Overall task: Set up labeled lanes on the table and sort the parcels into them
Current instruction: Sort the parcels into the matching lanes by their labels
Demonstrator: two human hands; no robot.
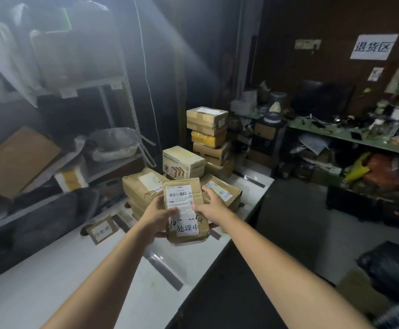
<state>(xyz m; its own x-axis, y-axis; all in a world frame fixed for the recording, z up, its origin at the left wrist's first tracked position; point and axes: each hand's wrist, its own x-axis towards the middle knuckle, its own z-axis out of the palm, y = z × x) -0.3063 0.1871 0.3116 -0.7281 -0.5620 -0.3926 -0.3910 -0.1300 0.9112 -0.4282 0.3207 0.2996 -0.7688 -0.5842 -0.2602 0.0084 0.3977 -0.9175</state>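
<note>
Holding a flat brown paper-wrapped parcel (182, 194) with a white barcode label, up over a white tabletop (51, 281). Left hand (157, 213) curled round that parcel's left edge, thumb pressed on the label face. Right hand (211, 207) clamped on the parcel's right edge, fingers wrapped over the upper corner, thumb laid across the label's lower rim.

Directly below the parcel and touching it: a brown-wrapped package (187, 227) bearing a white slip printed 处理中. Cannot tell whether resting on the tabletop or carried along with the parcel.

Left of the parcel and lower, flat on the tabletop: a small cardboard card (102, 230) with a white handwritten slip. Below the parcel, running toward the camera: a grey tape strip (164, 269) stuck to the tabletop.

Just behind the parcel: a heap of brown taped boxes (144, 186), topped by a cream printed carton (183, 162). Further behind the parcel, slightly right: a tall stack of cardboard boxes (208, 119), with one yellow-taped box among them.

Far right of the parcel, high on a dark wall: a white paper sign (372, 46) reading 退货区. Far left of the parcel: grey metal shelving (127, 96) loaded with bags and cartons.
</note>
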